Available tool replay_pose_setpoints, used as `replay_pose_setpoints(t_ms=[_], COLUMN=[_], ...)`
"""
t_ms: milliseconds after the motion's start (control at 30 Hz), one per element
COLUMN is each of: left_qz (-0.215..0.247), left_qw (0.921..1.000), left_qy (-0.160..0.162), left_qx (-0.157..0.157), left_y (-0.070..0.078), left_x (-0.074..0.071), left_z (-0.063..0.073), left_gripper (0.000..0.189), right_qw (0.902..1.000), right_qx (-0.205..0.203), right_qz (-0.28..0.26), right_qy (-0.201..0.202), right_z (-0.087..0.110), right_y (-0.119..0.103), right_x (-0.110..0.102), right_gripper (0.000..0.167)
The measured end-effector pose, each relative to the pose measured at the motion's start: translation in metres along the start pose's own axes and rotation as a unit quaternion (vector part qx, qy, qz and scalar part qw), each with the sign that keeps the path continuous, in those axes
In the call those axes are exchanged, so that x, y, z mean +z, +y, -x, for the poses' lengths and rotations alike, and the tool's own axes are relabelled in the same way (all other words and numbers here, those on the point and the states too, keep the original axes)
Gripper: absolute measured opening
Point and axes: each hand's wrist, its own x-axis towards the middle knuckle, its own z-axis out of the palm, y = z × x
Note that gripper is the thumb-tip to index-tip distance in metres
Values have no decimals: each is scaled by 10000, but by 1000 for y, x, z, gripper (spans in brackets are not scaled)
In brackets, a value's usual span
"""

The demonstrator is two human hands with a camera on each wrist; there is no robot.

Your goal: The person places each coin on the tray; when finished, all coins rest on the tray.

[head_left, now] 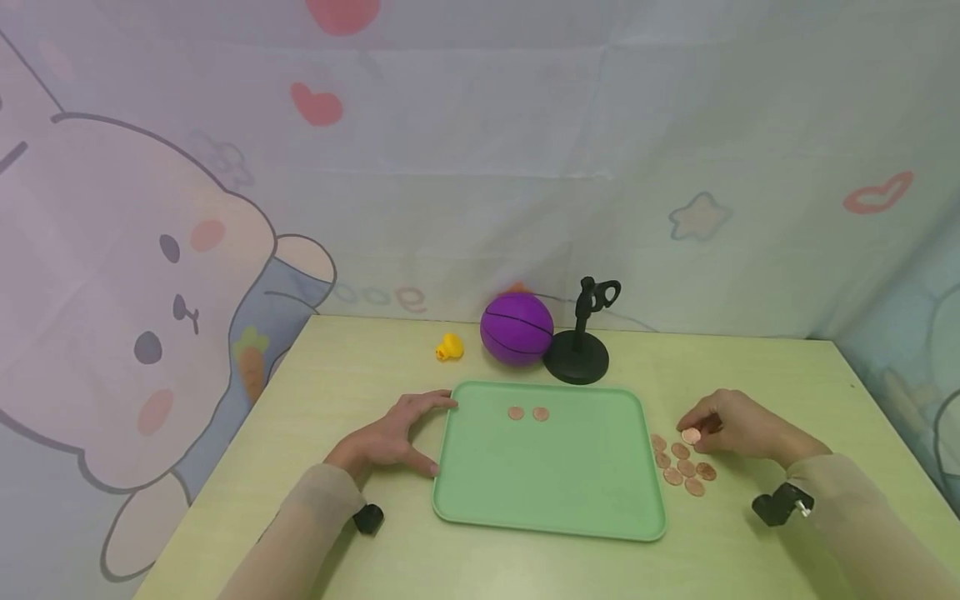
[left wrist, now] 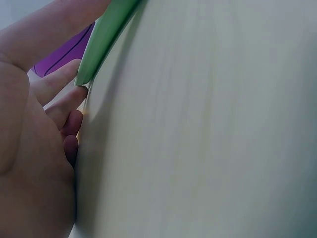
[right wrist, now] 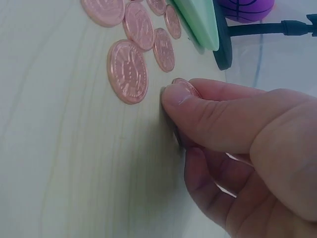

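Observation:
Between its thumb and fingers my right hand [head_left: 738, 427] pinches a copper coin [head_left: 692, 436], just right of the green tray [head_left: 547, 532]. In the right wrist view the thumb covers most of that coin [right wrist: 186, 86]. Several more copper coins [head_left: 686, 468] lie on the table below and left of this hand, close by the tray's right rim. Two coins [head_left: 516, 412] [head_left: 541, 413] lie side by side inside the tray near its far edge. My left hand [head_left: 392, 432] touches the tray's left rim with spread fingers and thumb, holding nothing.
Behind the tray stand a purple ball [head_left: 517, 329], a black stand [head_left: 576, 358] with a ring-like top, and a small yellow duck [head_left: 450, 347]. The pale wooden table [head_left: 780, 375] meets a printed cloth [head_left: 450, 167] at its back edge.

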Motion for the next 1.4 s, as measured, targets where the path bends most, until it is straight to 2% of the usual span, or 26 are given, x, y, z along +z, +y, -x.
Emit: replay_pose_setpoints(t_ms=[333,600,767,900,1067,1400], left_qz=[18,197,128,74,64,99], left_qw=[10000,9998,9999,10000,10000,9999], left_qy=[9,31,38,31,18,24], left_qx=[-25,-89,-47,-52,9,9], left_y=[-2,0,0,-1,-2,0], left_x=[0,1,1,1,1,1], left_z=[0,1,0,0,0,0], left_gripper=[98,99,99,99,98,98], right_qw=[9996,9982,9983,9974,9959,9951], right_qx=[-154,-160,-151,-356,-529,-748], right_qz=[87,45,-164,-216,-214,-168], right_qy=[215,579,546,585,695,621], right_z=[-2,-16,-28,-41,-58,-86], right_y=[1,-12,-28,-41,-53,-65], right_x=[5,6,6,10,21,42], right_gripper=[20,23,23,24,24,22])
